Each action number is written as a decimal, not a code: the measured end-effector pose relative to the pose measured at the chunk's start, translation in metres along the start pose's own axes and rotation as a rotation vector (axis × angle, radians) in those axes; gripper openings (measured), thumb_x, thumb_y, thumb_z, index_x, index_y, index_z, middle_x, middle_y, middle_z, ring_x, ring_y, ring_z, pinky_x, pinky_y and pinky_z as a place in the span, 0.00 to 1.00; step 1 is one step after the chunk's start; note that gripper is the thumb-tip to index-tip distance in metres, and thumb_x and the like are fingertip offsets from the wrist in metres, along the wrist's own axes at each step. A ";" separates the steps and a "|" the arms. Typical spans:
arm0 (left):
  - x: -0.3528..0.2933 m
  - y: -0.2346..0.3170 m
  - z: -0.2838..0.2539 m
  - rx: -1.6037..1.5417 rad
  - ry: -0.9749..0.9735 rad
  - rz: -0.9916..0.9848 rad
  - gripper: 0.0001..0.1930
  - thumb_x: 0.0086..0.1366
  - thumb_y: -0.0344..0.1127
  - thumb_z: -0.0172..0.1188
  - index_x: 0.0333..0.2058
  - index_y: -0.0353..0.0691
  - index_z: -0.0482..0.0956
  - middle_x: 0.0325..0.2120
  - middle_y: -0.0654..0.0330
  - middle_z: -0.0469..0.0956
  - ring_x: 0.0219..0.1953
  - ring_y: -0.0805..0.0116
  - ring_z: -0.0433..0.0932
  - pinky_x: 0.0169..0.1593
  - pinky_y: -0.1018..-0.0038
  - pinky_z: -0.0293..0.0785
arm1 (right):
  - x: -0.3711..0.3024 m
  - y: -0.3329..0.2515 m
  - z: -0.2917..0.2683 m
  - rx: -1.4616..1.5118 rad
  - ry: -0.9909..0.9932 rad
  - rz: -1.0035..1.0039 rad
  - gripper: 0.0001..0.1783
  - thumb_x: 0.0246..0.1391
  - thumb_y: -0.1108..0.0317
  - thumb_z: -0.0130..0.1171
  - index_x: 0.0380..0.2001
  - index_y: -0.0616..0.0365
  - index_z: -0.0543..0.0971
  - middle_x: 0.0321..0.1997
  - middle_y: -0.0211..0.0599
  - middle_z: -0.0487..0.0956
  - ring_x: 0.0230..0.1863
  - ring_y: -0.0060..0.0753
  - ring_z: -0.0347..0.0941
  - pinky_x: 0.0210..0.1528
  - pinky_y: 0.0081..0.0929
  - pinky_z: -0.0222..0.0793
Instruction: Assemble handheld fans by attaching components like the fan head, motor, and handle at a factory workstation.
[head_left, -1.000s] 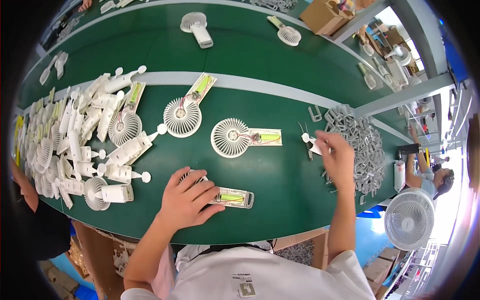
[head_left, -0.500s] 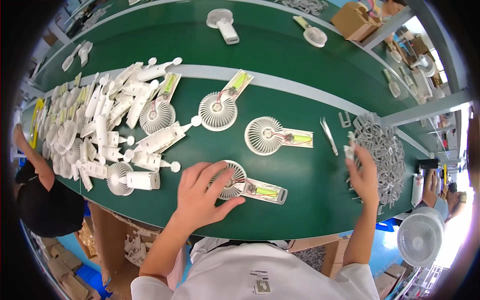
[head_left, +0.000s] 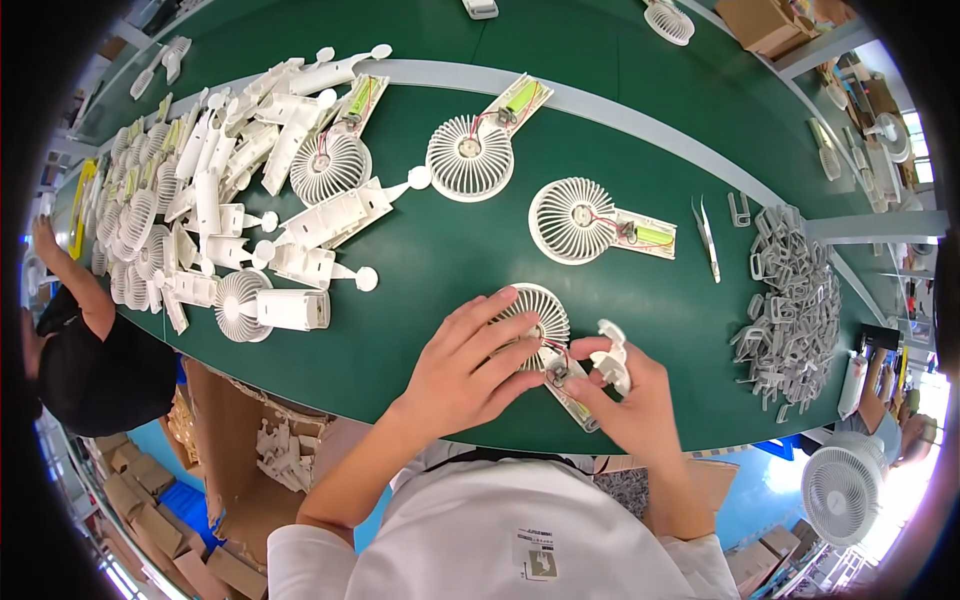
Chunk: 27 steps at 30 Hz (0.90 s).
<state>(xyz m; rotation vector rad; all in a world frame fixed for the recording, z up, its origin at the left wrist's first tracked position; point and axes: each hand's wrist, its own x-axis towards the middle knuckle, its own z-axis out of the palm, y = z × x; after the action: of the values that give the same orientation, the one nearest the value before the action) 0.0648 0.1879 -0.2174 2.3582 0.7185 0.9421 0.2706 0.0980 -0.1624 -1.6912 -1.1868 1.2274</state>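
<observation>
My left hand (head_left: 465, 367) is curled over a white handheld fan (head_left: 548, 305), steadying it by its round grille with the thumb on the near side. The fan's handle is uncovered, so red wires and part of a green battery show beside my fingers. Pinched in my right hand (head_left: 635, 408) is a small white curved plastic piece (head_left: 612, 358), held just above the handle. Part of the handle is hidden by the fingers of both hands. A second uncovered fan (head_left: 575, 222) lies just beyond, its green battery in view.
White handle shells (head_left: 330, 212) and more fans pile up at left. A third uncovered fan (head_left: 470, 158) lies farther back. Tweezers (head_left: 707, 240) lie near a heap of grey plastic loops (head_left: 790, 310) at right. A person (head_left: 95, 360) works at far left.
My right hand has come left from the grey heap to the fan, bringing the white piece. Under my left hand the fan has turned, its handle now pointing more toward me. The view has shifted.
</observation>
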 end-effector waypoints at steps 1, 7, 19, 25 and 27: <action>-0.001 0.000 0.001 -0.003 0.012 0.007 0.18 0.55 0.40 0.74 0.43 0.45 0.82 0.53 0.60 0.78 0.61 0.50 0.74 0.58 0.56 0.75 | 0.001 0.004 0.007 -0.082 0.074 -0.059 0.16 0.53 0.76 0.68 0.47 0.63 0.81 0.39 0.31 0.83 0.30 0.17 0.74 0.35 0.19 0.70; 0.003 0.004 -0.003 -0.033 -0.022 -0.060 0.16 0.53 0.38 0.73 0.42 0.48 0.82 0.52 0.61 0.77 0.59 0.51 0.74 0.55 0.60 0.73 | 0.003 -0.002 0.013 -0.173 0.139 -0.027 0.11 0.53 0.76 0.68 0.40 0.61 0.81 0.34 0.34 0.85 0.35 0.19 0.81 0.38 0.21 0.75; 0.013 0.009 -0.011 -0.019 -0.149 -0.044 0.13 0.56 0.36 0.69 0.42 0.52 0.82 0.52 0.59 0.73 0.57 0.51 0.71 0.52 0.57 0.71 | 0.018 -0.021 0.008 -0.270 0.001 0.130 0.15 0.51 0.70 0.71 0.39 0.60 0.77 0.32 0.38 0.84 0.35 0.24 0.81 0.38 0.28 0.76; -0.004 0.018 -0.013 0.193 -0.295 0.013 0.22 0.56 0.37 0.69 0.51 0.55 0.80 0.63 0.55 0.67 0.70 0.45 0.61 0.63 0.42 0.66 | 0.017 -0.016 0.014 -0.470 0.058 0.036 0.16 0.52 0.71 0.69 0.42 0.62 0.75 0.32 0.38 0.83 0.33 0.28 0.82 0.35 0.29 0.77; -0.014 0.017 -0.008 0.205 -0.330 0.026 0.25 0.57 0.37 0.68 0.55 0.57 0.79 0.66 0.54 0.63 0.72 0.45 0.58 0.65 0.39 0.62 | 0.022 -0.017 0.002 -0.212 -0.065 0.211 0.15 0.53 0.73 0.67 0.43 0.62 0.75 0.35 0.39 0.84 0.32 0.29 0.83 0.32 0.26 0.77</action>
<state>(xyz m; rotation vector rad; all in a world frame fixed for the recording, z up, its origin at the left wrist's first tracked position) 0.0547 0.1687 -0.2084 2.6204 0.6791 0.4866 0.2667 0.1242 -0.1538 -1.9884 -1.2371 1.3293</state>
